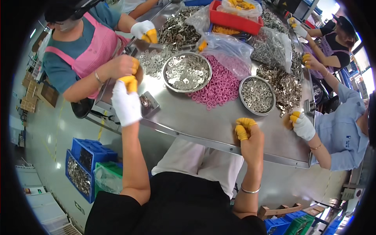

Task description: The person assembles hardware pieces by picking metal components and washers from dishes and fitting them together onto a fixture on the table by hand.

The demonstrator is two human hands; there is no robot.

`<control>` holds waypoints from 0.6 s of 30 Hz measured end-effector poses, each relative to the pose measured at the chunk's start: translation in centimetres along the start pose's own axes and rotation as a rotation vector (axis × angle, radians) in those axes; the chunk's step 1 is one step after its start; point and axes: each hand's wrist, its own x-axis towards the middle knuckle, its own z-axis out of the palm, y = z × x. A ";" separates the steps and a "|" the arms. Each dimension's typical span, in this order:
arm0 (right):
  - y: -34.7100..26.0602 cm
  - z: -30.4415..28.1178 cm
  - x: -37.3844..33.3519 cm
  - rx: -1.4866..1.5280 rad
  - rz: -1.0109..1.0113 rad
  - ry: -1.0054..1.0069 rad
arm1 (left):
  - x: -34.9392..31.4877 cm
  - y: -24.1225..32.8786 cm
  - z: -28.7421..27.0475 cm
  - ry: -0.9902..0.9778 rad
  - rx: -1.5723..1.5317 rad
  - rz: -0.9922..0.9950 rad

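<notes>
My left hand (126, 102), in a white glove with yellow finger covers, is raised at the table's left corner. Its fingers are closed together, and anything between them is too small to make out. Beside it is a small metal fixture (149, 105) with shiny pieces in it. My right hand (250, 135), ungloved but with yellow finger covers, is curled above the front of the metal table (188, 129); what it holds, if anything, is hidden. Ahead are a round pan of flat silver pieces (186, 72), a heap of pink rings (219, 88) and a smaller pan of metal rings (257, 95).
A person in a pink apron (94, 47) works close on my left, one hand just beyond mine. Another in light blue (340, 125) works at the right end. Metal-part heaps, plastic bags and a red bin (235, 21) fill the far side. Blue crates (80, 172) stand on the floor.
</notes>
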 end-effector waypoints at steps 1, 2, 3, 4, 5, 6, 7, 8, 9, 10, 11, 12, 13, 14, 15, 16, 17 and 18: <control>-0.1 0.3 0.1 0.001 0.003 -0.011 | 0.3 -1.8 0.5 -0.096 -0.105 -0.063; -0.2 0.6 0.2 -0.013 -0.025 -0.036 | 0.1 -3.2 0.9 -0.189 -0.212 -0.125; -0.2 1.0 0.1 -0.029 -0.048 -0.050 | -0.4 -3.1 1.2 -0.194 -0.210 -0.126; -0.3 1.4 0.1 -0.045 -0.073 -0.063 | -1.4 -2.7 1.5 -0.275 -0.431 -0.218; -0.4 1.9 0.1 -0.060 -0.098 -0.074 | -2.4 -2.1 1.7 -0.354 -0.653 -0.310; 0.0 2.7 0.0 0.057 -0.183 -0.109 | -3.6 -0.8 1.8 -0.450 -0.637 -0.273; 0.3 3.6 -0.1 0.173 -0.271 -0.140 | -4.8 0.8 1.7 -0.546 -0.623 -0.233; 0.2 4.4 -0.2 0.326 -0.199 -0.228 | -6.1 2.0 1.8 -0.564 -0.631 -0.233; 0.0 5.0 -0.3 0.368 -0.205 -0.243 | -7.3 3.2 1.8 -0.623 -0.605 -0.163; -0.1 5.4 -0.3 0.408 -0.211 -0.255 | -8.1 4.1 2.0 -0.681 -0.582 -0.091; -0.1 5.5 -0.5 0.399 -0.203 -0.241 | -8.7 4.7 2.4 -0.697 -0.593 -0.092; -0.1 5.6 -0.7 0.351 -0.175 -0.224 | -9.2 5.2 2.7 -0.719 -0.617 -0.063; -0.2 5.5 -0.7 0.305 -0.151 -0.214 | -9.6 5.7 3.0 -0.734 -0.639 -0.036; -0.2 5.3 -0.6 0.259 -0.127 -0.205 | -10.0 6.2 3.3 -0.747 -0.660 -0.010; -0.3 5.0 -0.6 0.214 -0.104 -0.199 | -10.2 6.5 3.5 -0.758 -0.679 0.016; -0.3 4.7 -0.4 0.211 -0.100 -0.196 | -10.3 6.6 3.6 -0.762 -0.683 0.014; -0.4 4.1 -0.2 0.124 -0.134 -0.164 | -10.4 6.6 3.8 -0.751 -0.704 -0.030; -0.6 3.6 0.2 0.040 -0.167 -0.129 | -10.4 6.4 3.9 -0.741 -0.722 -0.070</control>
